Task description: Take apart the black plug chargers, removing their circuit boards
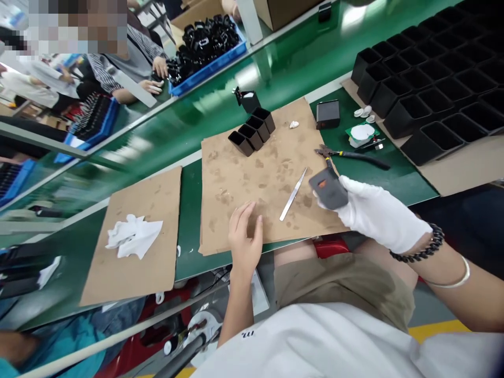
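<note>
Right hand [364,207]: pinching dark piece [334,194] at ten o'clock
Left hand [244,239]: thumb spread; dark piece at two o'clock

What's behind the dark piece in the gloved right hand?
Past the upper edge of the dark piece, the pliers show, partly covered by it; to its left is brown cardboard. Whatever lies directly behind the piece or the right hand is hidden.

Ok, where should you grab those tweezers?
Probably around the middle of the tweezers, fingers coming from above on the bare left hand's side: they lie flat on the cardboard, slim, pointed tip facing away, blunt end nearer.
</note>
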Motion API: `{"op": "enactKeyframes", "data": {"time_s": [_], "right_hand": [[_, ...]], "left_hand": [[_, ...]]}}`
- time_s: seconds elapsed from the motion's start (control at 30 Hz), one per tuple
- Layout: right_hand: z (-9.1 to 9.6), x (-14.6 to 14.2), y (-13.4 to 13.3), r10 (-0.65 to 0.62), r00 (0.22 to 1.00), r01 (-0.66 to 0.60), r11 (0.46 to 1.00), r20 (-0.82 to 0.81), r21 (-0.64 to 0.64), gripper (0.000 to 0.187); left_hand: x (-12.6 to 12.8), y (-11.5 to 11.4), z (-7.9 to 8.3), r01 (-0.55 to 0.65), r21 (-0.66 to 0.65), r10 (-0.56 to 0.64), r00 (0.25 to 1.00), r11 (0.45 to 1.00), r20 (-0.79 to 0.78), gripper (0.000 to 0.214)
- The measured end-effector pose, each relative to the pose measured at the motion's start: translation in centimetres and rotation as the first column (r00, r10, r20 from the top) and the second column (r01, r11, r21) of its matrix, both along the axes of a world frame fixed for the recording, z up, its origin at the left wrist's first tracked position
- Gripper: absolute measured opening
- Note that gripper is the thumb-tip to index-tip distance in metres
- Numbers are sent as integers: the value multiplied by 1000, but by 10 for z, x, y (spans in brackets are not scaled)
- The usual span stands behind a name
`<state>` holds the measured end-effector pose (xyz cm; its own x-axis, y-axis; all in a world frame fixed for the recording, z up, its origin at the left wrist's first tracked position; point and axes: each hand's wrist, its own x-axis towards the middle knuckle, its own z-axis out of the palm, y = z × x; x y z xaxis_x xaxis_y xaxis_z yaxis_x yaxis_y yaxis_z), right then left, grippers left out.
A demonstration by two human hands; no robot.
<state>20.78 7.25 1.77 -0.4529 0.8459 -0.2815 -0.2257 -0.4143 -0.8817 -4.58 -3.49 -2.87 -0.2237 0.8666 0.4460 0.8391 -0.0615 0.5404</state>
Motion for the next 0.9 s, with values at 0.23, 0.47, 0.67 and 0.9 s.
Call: {"op": "enactKeyframes", "data": {"time_s": [0.23, 0.47, 0.67, 0.9], "right_hand": [[13, -12, -4, -121, 928, -45, 902, -352, -429, 20], [16, -10, 2, 14, 976, -41, 992, -216, -120, 24], [52, -18, 121, -184, 972, 118, 917, 143, 381, 35], [86, -61, 275, -626, 605, 10, 624, 492, 781, 49]], "left_hand": [[2, -2, 0, -34, 44, 32, 999, 998, 43, 22], [-17, -27, -4, -167, 32, 166, 986, 985, 13, 23], [-32, -30, -16, -259, 59, 260, 966, 964, -8, 22], [-28, -28, -19, -277, 184, 298, 949, 943, -101, 16]]}}
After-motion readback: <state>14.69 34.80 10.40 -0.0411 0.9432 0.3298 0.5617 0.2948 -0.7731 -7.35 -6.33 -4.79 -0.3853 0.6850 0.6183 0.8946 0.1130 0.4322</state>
